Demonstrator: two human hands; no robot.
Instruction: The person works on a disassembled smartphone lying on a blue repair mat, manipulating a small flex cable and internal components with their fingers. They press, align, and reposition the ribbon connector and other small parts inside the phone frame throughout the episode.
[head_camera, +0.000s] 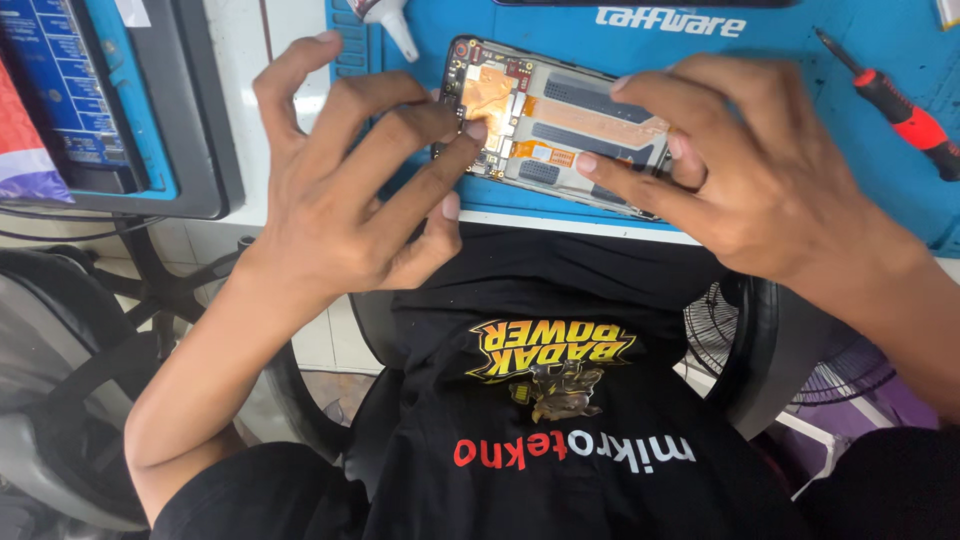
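An opened phone (560, 125) with its back cover off lies on a blue work mat (780, 110), showing copper-coloured foil and dark inner parts. My left hand (350, 190) hovers over its left end, with thumb and forefinger pinched together at the circuit board by the phone's edge. Whether something tiny is between those fingertips I cannot tell. My right hand (740, 170) holds the phone's right end, fingers spread over its near and far edges.
A red-and-black screwdriver (900, 115) lies on the mat at the right. A white tube nozzle (395, 25) lies above the phone. A blue-and-grey device (110, 110) stands at the left. Below the table edge are my black shirt, a chair and a fan (800, 350).
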